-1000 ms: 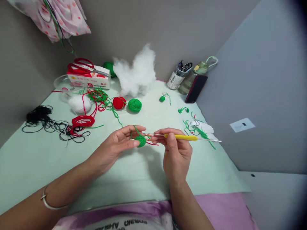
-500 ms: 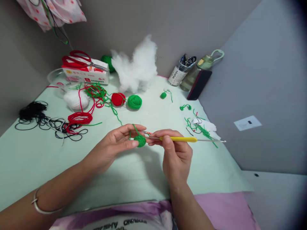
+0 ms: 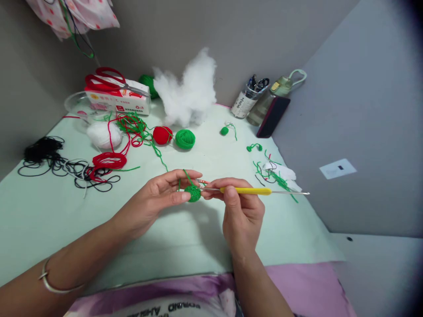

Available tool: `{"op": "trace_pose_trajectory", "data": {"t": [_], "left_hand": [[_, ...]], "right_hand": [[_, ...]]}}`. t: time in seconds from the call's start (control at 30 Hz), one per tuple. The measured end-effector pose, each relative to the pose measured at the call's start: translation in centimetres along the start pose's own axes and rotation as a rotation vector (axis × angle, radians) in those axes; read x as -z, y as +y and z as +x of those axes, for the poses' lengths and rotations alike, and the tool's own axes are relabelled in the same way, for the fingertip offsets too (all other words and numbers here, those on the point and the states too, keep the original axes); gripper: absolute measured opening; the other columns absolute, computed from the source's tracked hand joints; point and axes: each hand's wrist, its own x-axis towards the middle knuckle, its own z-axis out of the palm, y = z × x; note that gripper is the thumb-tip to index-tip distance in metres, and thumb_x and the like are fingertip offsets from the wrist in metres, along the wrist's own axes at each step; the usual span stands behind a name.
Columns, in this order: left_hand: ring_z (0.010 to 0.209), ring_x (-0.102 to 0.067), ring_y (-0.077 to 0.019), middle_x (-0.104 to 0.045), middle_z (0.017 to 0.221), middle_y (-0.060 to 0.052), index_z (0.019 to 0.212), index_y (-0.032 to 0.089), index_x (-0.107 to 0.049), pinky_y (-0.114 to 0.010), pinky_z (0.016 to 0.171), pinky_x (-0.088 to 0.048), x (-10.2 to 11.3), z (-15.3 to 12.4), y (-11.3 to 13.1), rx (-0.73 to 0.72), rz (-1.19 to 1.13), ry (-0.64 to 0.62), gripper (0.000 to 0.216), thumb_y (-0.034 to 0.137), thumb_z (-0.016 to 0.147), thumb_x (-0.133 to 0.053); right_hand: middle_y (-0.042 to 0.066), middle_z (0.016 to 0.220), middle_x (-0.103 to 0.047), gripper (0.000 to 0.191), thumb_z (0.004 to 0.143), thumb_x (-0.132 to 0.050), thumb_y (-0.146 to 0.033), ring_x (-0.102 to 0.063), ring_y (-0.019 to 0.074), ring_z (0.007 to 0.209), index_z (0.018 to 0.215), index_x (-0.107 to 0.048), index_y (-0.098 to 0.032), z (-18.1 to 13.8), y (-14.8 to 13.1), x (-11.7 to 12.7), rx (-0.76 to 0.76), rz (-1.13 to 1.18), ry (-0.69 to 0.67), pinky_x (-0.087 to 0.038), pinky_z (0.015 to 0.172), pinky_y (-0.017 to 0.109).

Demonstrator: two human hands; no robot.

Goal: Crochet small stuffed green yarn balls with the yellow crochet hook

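Between my two hands is a small round green crochet piece [image 3: 192,193], low over the table. My left hand [image 3: 161,193] pinches its left side with the thumb, and green yarn runs up over the raised index finger. In my right hand [image 3: 243,207] is a double-ended crochet hook [image 3: 251,191] with a yellow grip, held like a pen. Its left tip meets the right edge of the green piece; the other metal end points right. A thin orange-and-silver thing shows by the right fingertips, too small to make out.
Green [image 3: 185,139] and red yarn balls [image 3: 162,135] lie beyond my hands, with white stuffing [image 3: 188,90] behind. Red scissors [image 3: 110,79] rest on a box at left, near tangled black yarn [image 3: 44,149]. A pen cup [image 3: 244,103], bottle, phone [image 3: 273,117] and green scraps [image 3: 280,180] line the right.
The hook's left tip has shifted slightly against the green piece. Both hands keep nearly the same pose; the whole view has moved very slightly.
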Motion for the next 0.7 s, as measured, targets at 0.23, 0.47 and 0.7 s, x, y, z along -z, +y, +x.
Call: {"op": "trace_pose_trajectory", "data": {"t": [0.23, 0.47, 0.7], "left_hand": [[0.111, -0.064, -0.0217, -0.074, 0.114, -0.003, 0.119, 0.03, -0.075, -0.034, 0.101, -0.043, -0.04, 0.09, -0.01, -0.02, 0.003, -0.02, 0.033, 0.027, 0.086, -0.078], [0.112, -0.065, -0.0222, -0.075, 0.115, -0.003, 0.12, 0.029, -0.074, -0.034, 0.102, -0.043, -0.09, 0.1, 0.09, -0.034, -0.01, -0.044, 0.033, 0.025, 0.087, -0.076], [0.11, -0.065, -0.0189, -0.075, 0.114, -0.001, 0.119, 0.03, -0.074, -0.029, 0.099, -0.045, -0.03, -0.02, 0.06, -0.048, -0.01, -0.054, 0.032, 0.025, 0.087, -0.076]], "right_hand": [[0.001, 0.087, -0.077, 0.016, 0.099, -0.06, -0.029, -0.077, 0.0159, 0.075, 0.093, -0.074, -0.023, -0.06, 0.04, 0.06, -0.012, 0.022, 0.0, -0.066, 0.07, 0.03], [0.002, 0.087, -0.076, 0.016, 0.099, -0.061, -0.029, -0.076, 0.0156, 0.072, 0.093, -0.075, -0.023, -0.07, 0.03, 0.1, -0.001, 0.046, 0.023, -0.066, 0.068, 0.03], [0.001, 0.087, -0.076, 0.018, 0.1, -0.059, -0.026, -0.076, 0.014, 0.075, 0.094, -0.076, -0.023, -0.09, 0.16, 0.1, 0.016, 0.053, -0.012, -0.065, 0.071, 0.027]]}}
